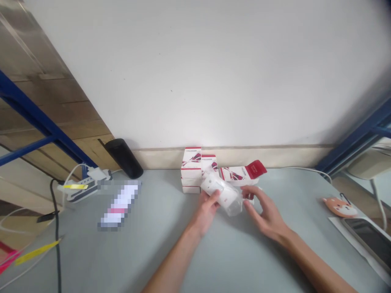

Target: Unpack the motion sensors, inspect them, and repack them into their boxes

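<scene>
A white plug-like device (pixel 215 188) sits inside a clear plastic bag (pixel 233 206). My left hand (pixel 208 209) is closed around its lower side, thumb on top, and holds it tilted above the table. At the loose end of the bag is my right hand (pixel 264 213), thumb and forefinger apart and curved. Whether its fingertips touch the plastic I cannot tell. A small red and white piece (pixel 249 196) shows in the gap between those fingers; what it is stays unclear. Just behind lies a red and white box (pixel 233 174) with its red flap (pixel 256 169) up.
Red and white boxes (pixel 191 171) are stacked against the wall, another box (pixel 209 162) beside them. Leftward are a black cylinder (pixel 124 158), a blurred-out phone-like object (pixel 119 205) and a power strip (pixel 90 187) with cables. A fox-faced pouch (pixel 339 206) and phone (pixel 368 236) lie right.
</scene>
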Action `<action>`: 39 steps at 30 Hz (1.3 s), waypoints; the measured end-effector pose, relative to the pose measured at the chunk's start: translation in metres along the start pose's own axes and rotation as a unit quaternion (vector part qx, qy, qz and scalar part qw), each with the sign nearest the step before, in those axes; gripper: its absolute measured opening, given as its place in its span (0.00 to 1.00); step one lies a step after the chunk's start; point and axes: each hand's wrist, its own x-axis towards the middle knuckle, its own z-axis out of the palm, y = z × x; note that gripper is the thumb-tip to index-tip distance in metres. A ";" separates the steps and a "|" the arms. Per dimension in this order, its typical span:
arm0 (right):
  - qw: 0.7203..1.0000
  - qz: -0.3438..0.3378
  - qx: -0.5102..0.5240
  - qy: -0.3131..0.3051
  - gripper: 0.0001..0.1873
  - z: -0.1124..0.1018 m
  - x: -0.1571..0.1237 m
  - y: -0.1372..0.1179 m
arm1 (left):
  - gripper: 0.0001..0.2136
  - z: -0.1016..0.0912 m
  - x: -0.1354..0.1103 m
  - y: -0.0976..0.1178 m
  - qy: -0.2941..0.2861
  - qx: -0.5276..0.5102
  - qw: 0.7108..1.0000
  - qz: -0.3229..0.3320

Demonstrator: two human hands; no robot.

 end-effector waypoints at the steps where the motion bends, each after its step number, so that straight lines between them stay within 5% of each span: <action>1: 1.000 -0.010 0.005 -0.026 0.17 0.000 -0.001 -0.002 | 0.28 0.001 -0.001 -0.001 -0.003 -0.006 1.000 -0.006; 4: 0.998 -0.030 0.011 -0.054 0.18 0.003 -0.003 -0.006 | 0.26 0.002 -0.003 -0.003 -0.011 -0.023 0.999 -0.028; 12: 1.000 -0.014 0.006 0.008 0.15 0.008 -0.006 0.004 | 0.18 0.004 -0.005 -0.001 0.022 -0.071 0.993 -0.097; 23: 0.972 0.188 0.130 0.047 0.15 0.010 -0.001 -0.002 | 0.14 0.006 -0.007 0.003 0.021 -0.097 0.985 -0.142; 30: 0.981 0.111 0.139 -0.082 0.25 0.014 -0.006 -0.014 | 0.12 0.003 -0.008 0.006 0.039 -0.057 0.989 -0.127; 39: 0.978 0.117 0.169 -0.037 0.16 0.027 -0.003 -0.019 | 0.17 0.002 -0.009 0.008 0.058 -0.053 0.987 -0.138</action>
